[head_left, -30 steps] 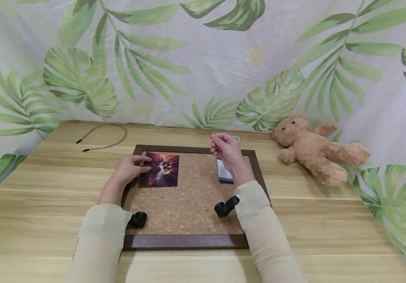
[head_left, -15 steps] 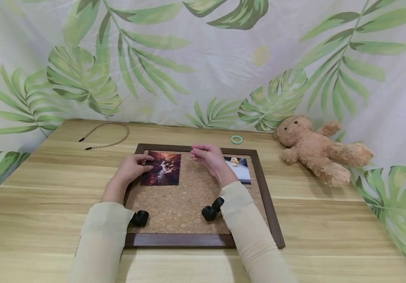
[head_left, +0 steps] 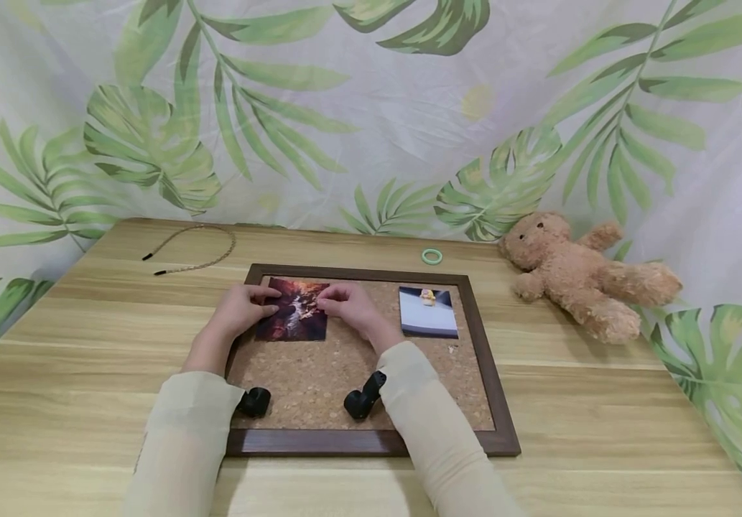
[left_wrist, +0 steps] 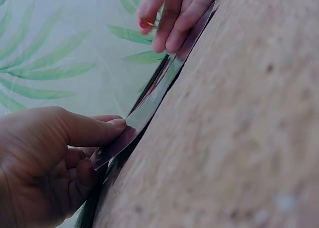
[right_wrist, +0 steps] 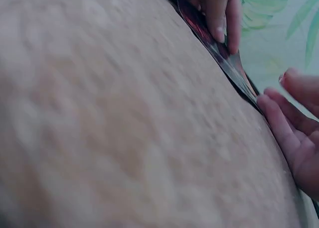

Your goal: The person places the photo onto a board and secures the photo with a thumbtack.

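A dark red and black photo (head_left: pixel 293 319) lies at the upper left of the cork board (head_left: pixel 319 380). My left hand (head_left: pixel 239 312) pinches its left edge, thumb on top and fingers curled below, as the left wrist view shows. At the photo's right edge is my right hand (head_left: pixel 351 309), with fingertips touching the photo. Between its thumb and index finger it pinches a small pink pin (left_wrist: pixel 144 24) with a thin metal point, mostly hidden by the fingers. In the right wrist view the photo (right_wrist: pixel 209 39) bends slightly off the cork.
A second photo (head_left: pixel 429 323) with a small yellow and pink figure (head_left: pixel 427 296) on it lies at the board's upper right. The dark wood frame (head_left: pixel 371 444) surrounds the cork. Behind it lie a green ring (head_left: pixel 432 256) and a braided headband (head_left: pixel 215 260); a teddy bear (head_left: pixel 567 269) lies right.
My right hand has moved left and down from over the second photo to the first photo's right edge, uncovering the second photo and green ring. My left hand stays at the left edge.
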`<act>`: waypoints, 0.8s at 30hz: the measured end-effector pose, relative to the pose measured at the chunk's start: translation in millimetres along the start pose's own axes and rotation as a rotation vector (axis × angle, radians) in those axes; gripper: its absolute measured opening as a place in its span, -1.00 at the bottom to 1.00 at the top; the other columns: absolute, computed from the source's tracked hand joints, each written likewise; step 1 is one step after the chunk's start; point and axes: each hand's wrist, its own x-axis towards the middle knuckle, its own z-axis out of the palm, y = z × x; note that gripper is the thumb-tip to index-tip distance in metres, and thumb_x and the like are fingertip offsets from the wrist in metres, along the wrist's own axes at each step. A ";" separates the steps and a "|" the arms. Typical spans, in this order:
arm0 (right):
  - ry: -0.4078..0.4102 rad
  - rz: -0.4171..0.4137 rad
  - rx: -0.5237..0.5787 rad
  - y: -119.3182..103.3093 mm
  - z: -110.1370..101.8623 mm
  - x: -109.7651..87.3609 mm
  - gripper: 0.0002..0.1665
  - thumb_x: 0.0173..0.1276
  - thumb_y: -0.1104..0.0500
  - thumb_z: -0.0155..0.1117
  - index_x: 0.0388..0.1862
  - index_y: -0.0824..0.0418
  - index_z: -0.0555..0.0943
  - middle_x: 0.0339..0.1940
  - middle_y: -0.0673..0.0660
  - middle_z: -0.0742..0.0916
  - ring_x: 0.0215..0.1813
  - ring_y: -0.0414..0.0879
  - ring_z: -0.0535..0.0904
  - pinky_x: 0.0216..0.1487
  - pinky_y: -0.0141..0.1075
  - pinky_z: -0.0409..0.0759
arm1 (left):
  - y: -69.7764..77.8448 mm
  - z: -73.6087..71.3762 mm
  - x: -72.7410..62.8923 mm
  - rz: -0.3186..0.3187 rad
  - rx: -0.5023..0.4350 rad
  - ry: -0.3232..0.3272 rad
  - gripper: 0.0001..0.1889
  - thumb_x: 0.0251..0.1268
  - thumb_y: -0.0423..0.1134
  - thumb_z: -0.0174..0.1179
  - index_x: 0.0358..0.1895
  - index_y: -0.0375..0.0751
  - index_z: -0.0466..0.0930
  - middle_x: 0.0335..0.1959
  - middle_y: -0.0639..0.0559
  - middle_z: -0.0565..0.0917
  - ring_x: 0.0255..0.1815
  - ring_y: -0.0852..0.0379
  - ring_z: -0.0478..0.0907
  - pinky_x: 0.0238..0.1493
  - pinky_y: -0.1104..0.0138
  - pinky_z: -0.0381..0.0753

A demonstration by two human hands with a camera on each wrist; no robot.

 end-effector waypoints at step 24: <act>0.077 -0.070 -0.180 1.1 6.9 -2.5 -0.88 0.14 0.30 0.20 -0.36 0.36 0.60 -0.49 0.03 0.57 -0.54 -0.21 0.36 -0.55 -0.44 0.33 | 1.1 12.9 4.8 0.108 0.515 -0.045 -0.14 0.06 0.30 -0.09 0.31 -0.24 0.00 0.31 -0.30 -0.12 0.27 -0.27 -0.30 0.07 -0.17 -0.22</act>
